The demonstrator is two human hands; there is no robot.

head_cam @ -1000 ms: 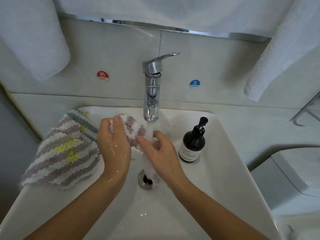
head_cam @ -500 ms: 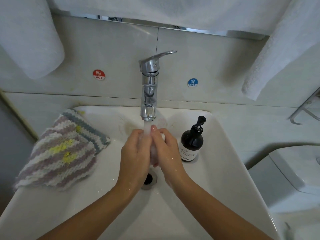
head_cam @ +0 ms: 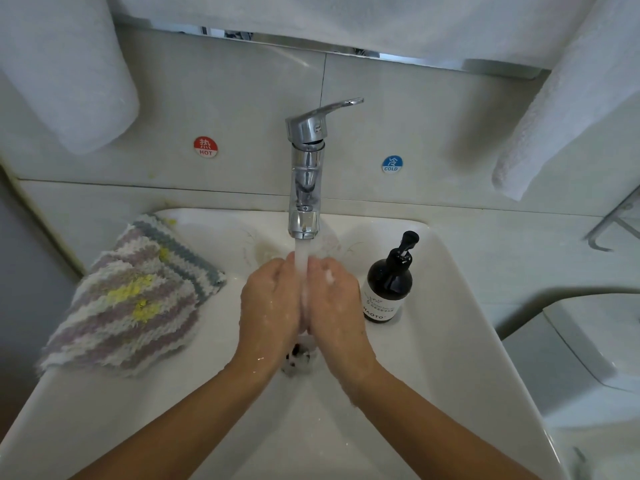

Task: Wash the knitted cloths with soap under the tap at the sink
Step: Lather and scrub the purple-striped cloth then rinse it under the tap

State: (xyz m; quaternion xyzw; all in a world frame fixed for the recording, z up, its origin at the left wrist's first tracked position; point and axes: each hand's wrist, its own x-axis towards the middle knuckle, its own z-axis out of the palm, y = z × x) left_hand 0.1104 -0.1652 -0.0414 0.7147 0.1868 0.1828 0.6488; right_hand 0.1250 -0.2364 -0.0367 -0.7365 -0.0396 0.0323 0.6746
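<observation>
Water runs from the chrome tap (head_cam: 306, 174) onto my two hands, held together over the drain (head_cam: 298, 358) of the white sink (head_cam: 450, 341). My left hand (head_cam: 270, 303) and my right hand (head_cam: 337, 303) are cupped against each other and squeeze a small knitted cloth (head_cam: 305, 306) between the palms. Only a pale sliver of it shows in the gap. A pile of striped knitted cloths (head_cam: 131, 299), purple, white, grey and yellow, lies on the sink's left rim. A dark soap pump bottle (head_cam: 389, 282) stands just right of my right hand.
White towels hang at the upper left (head_cam: 69, 74) and upper right (head_cam: 571, 116). Hot (head_cam: 205, 146) and cold (head_cam: 392, 163) stickers sit on the tiled wall behind the tap. A white toilet cistern (head_cam: 595, 341) stands to the right of the sink.
A second ago the purple-and-white cloth showed between my parted hands. My hands have since closed together around it under the stream, hiding it almost fully.
</observation>
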